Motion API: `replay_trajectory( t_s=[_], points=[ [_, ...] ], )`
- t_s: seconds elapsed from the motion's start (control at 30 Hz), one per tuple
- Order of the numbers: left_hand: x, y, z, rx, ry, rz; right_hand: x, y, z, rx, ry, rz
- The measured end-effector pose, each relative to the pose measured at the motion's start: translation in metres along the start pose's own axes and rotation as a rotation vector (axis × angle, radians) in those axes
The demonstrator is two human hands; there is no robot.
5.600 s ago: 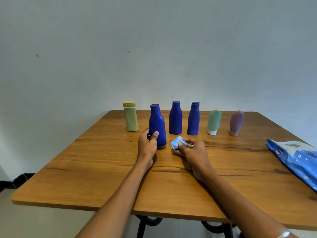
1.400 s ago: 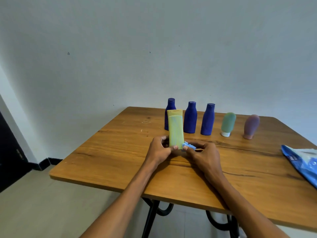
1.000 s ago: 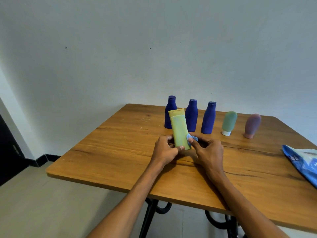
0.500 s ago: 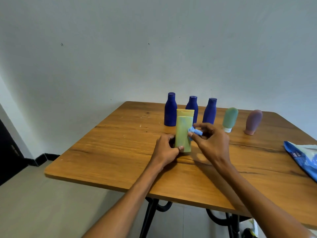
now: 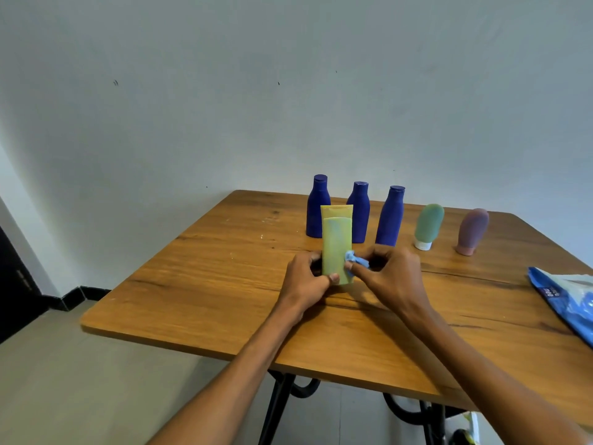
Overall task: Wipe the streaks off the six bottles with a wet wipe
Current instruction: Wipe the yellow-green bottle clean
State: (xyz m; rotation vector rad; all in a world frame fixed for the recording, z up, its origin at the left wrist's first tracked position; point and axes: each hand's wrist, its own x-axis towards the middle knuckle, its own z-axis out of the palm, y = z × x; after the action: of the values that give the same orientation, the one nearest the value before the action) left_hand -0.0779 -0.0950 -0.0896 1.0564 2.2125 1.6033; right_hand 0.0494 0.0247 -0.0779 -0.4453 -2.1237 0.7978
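Only two arms of the person show, both reaching in from the near edge. The left forearm (image 5: 244, 364) is bare along all of its visible length, slim and smooth, and narrows toward the wrist. The right forearm (image 5: 481, 364) is bare as well and looks broader where it leaves the near right corner, close to the wide lens. The left hand (image 5: 305, 284) shows its back and a row of rounded knuckles; its thumbnail (image 5: 334, 277) is short, trimmed and pale. The right hand (image 5: 391, 277) shows a broad back with faint tendon ridges running to the knuckles, and its fingers are slender
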Motion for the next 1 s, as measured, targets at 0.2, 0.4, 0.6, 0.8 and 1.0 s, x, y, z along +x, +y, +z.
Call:
replay_trajectory(
  t_s=[0.2, 0.4, 0.6, 0.8, 1.0],
  points=[
    [-0.001, 0.000, 0.002, 0.018, -0.037, 0.012, 0.015, -0.009, -0.013, -0.098, 0.019, -0.103],
    [-0.003, 0.001, 0.001, 0.006, -0.057, -0.004, 0.047, -0.027, -0.012, -0.056, 0.201, -0.189],
    [-0.001, -0.001, -0.002, -0.104, -0.033, -0.031, 0.011, -0.012, 0.007, -0.316, 0.065, -0.365],
    [0.001, -0.002, 0.001, -0.088, -0.058, -0.031, -0.006, -0.002, 0.008, -0.417, -0.027, -0.431],
    [0.002, -0.003, 0.003, 0.009, -0.067, 0.014, 0.044, -0.034, -0.009, -0.339, 0.126, -0.415]
  ],
)
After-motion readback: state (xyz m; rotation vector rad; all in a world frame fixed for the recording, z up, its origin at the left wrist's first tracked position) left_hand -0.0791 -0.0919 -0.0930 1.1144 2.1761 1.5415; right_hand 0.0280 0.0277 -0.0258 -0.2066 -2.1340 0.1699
